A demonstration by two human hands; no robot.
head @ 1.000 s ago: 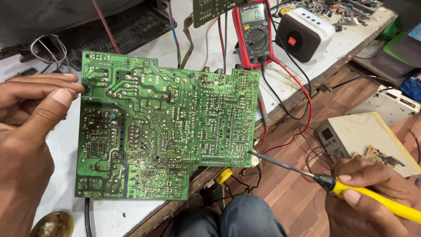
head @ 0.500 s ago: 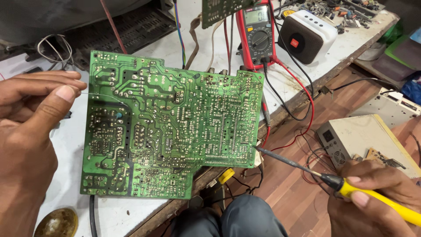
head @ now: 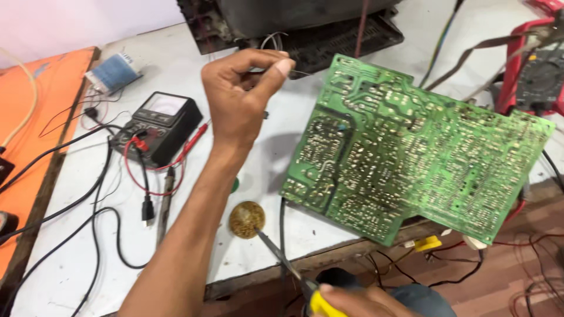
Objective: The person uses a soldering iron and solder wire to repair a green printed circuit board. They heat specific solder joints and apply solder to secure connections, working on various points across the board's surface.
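Item: my left hand [head: 244,97], no longer steadying the circuit board [head: 411,149], is now raised above the table [head: 176,64] with thumb and forefinger pinched shut on a thin wire. Item: my right hand [head: 358,300], closed around the yellow-handled soldering iron [head: 282,258], has swung its tip off the board's edge onto the round brass tin [head: 247,219]. The board leans unsupported at the table's front edge, so soldering pauses for a tip dip.
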